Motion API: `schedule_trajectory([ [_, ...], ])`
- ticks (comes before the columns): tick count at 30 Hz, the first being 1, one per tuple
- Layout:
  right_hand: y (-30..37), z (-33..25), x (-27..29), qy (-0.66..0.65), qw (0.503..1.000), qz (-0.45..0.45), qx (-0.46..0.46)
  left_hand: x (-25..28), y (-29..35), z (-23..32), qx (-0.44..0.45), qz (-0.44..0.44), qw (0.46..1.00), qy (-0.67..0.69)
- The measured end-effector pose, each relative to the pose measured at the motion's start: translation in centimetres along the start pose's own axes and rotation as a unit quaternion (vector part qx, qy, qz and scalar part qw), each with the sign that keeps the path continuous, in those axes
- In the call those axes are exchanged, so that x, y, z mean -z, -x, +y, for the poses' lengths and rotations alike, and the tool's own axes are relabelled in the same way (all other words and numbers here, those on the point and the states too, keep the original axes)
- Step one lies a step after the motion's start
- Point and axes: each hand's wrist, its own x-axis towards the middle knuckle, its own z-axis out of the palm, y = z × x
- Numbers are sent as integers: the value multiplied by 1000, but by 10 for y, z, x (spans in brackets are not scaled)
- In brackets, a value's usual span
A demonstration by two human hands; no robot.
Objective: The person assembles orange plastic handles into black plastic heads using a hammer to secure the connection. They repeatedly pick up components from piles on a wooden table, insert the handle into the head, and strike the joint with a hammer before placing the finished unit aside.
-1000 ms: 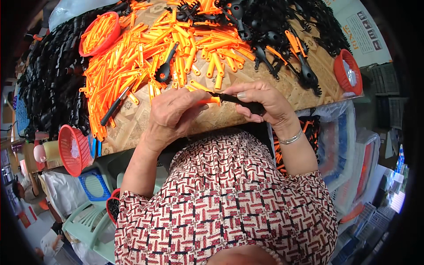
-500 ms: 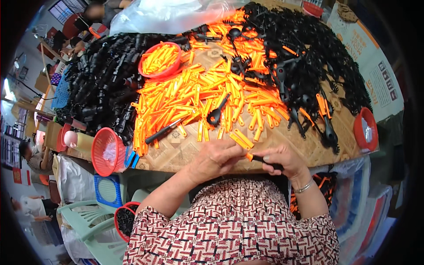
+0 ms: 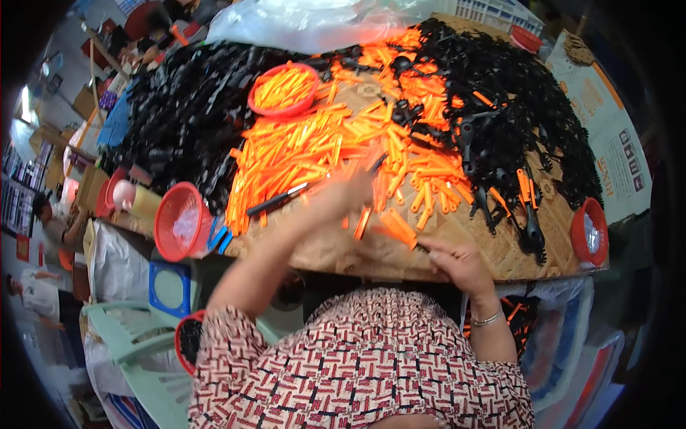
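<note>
My left hand [image 3: 350, 191], smeared by motion, reaches over the heap of orange handles [image 3: 293, 154]. It covers most of a black utensil, whose thin end [image 3: 379, 163] shows beyond my fingers. My right hand [image 3: 457, 263] is close to the table's near edge, its thumb and fingers drawn together. Something small and dark shows at its fingertips, too blurred to name. Beside them, a pair of loose orange handles [image 3: 399, 227] is blurred on the tabletop. A black rod-like piece with a pale shine [image 3: 279, 199] rests on the heap, left of my left hand.
Black utensil parts lie heaped at left [image 3: 171, 129] and right [image 3: 514, 114]. A red basket [image 3: 284, 113] full of orange handles stands on the heap. Red baskets sit at the left edge [image 3: 166, 232] and right edge [image 3: 604, 236]. Clear plastic sheeting [image 3: 307, 25] covers the far side.
My left hand has left my right hand and moved forward onto the orange heap. The black piece with an orange end no longer shows clearly in my right hand. The whole view has shifted slightly.
</note>
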Motion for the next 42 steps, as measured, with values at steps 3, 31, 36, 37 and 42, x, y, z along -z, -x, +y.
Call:
schedule_trajectory([
  [3, 1, -6, -1, -44, 992, 117, 19, 106, -78, 26, -57, 190, 980, -8],
  [31, -30, 59, 156, 633, 641, 432, -28, -137, 23, -1, -267, 52, 920, -280],
  [36, -16, 62, 137, 663, 644, 375, 73, -113, 9, -13, -173, 117, 925, -317],
  [37, -16, 63, 136, 671, 630, 382, 76, -113, 3, -13, -169, 134, 929, -302],
  [42, -19, 61, 125, 704, 587, 392, 75, -162, -48, 13, -309, 69, 909, -272],
])
